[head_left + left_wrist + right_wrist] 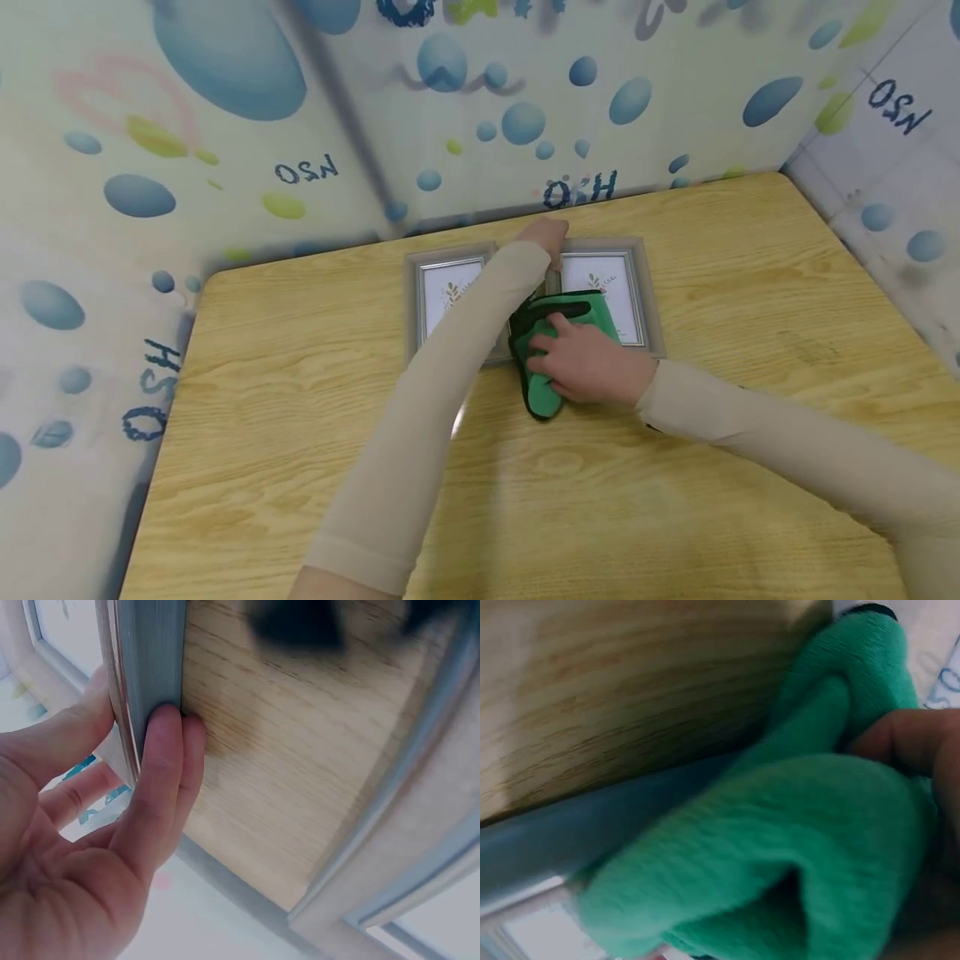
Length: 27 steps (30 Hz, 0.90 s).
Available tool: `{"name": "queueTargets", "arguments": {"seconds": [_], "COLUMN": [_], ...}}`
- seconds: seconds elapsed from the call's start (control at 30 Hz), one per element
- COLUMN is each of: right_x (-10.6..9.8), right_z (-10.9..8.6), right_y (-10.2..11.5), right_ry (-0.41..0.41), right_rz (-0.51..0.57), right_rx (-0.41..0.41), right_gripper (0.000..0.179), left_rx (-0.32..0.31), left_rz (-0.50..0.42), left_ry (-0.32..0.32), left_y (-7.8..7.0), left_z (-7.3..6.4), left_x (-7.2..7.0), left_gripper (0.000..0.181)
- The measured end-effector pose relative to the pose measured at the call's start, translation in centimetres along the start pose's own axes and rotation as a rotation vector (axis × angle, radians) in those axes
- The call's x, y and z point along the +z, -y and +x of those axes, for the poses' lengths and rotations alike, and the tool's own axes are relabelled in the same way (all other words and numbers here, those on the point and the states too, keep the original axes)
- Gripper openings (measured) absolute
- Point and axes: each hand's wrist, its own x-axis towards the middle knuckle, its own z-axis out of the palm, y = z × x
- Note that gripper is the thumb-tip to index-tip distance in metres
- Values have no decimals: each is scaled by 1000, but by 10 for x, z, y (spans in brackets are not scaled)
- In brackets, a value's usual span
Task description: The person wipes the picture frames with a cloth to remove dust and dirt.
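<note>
My left hand [546, 236] grips the edge of the right-hand picture frame [651, 292] near its far left corner. In the left wrist view, the thumb and fingers [163, 742] stand on opposite faces of its greyish border. My right hand [592, 362] holds a green cloth [545, 396] with black trim, bunched over the near left part of that same picture frame. The right wrist view shows the folded green cloth [795, 817] against the border, with a finger pressed into it. A second picture frame [412, 292] lies to the left, partly hidden behind my left forearm.
Both picture frames are on a wood-grain table [300, 400] close to its far edge. Behind it stands a wall covering [480, 158] with blue and green drop shapes and lettering. Another patterned wall [900, 192] borders the table's right side.
</note>
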Motion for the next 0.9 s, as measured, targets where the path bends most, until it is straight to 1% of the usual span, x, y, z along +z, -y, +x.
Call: {"name": "queueTargets", "arguments": {"seconds": [0.07, 0.13, 0.2, 0.23, 0.27, 0.33, 0.37, 0.43, 0.5, 0.57, 0.6, 0.63, 0.67, 0.7, 0.73, 0.8, 0.9], "right_x": [-4, -8, -12, -13, -16, -23, -26, -35, -44, -52, -56, -60, -64, -68, -72, -78, -83], "right_z": [-6, -13, -22, -26, -31, -41, -47, -59, -69, -78, -81, -84, -86, -88, -89, -90, -90], "right_y": [2, -4, -15, -23, -31, -49, -58, -75, -91, -103, -108, -113, -118, -122, -125, -132, -138], "right_ry": [0, -5, -42, -73, -93, -143, -177, -234, -283, -331, -352, -378, -401, -424, -449, -500, -544], "right_rz": [48, 149, 289, 379, 466, 617, 674, 760, 813, 842, 858, 866, 860, 845, 819, 737, 607], "right_rx": [-21, -32, -36, -31, -8, 59, 111, 265, 423, 567, 623, 662, 693, 727, 755, 786, 848], "right_gripper": [23, 23, 25, 26, 28, 30, 31, 33, 34, 38, 39, 41, 42, 43, 45, 44, 46], "left_rx": [-12, -25, -40, -45, -48, -52, -58, -61, -69, -72, -61, -56, -54, -48, -41, -30, -16], "left_rz": [-6, -13, -24, -25, -26, -33, -50, -69, -118, -163, -164, -167, -185, -170, -140, -114, -136], "left_ry": [-10, -22, -35, -43, -50, -62, -70, -95, -139, -194, -216, -238, -253, -269, -272, -269, -242], "left_y": [3, 7, 11, 13, 15, 18, 19, 19, 17, 13, 11, 8, 6, 3, 1, -4, -10], "left_z": [0, 1, 4, 6, 7, 8, 7, 1, -8, -20, -25, -31, -37, -42, -47, -58, -70], "left_x": [2, 5, 8, 10, 12, 15, 16, 18, 21, 25, 27, 29, 32, 34, 36, 40, 45], "left_gripper": [51, 50, 50, 49, 50, 47, 47, 43, 32, 16, 9, 10, 15, 21, 28, 37, 43]}}
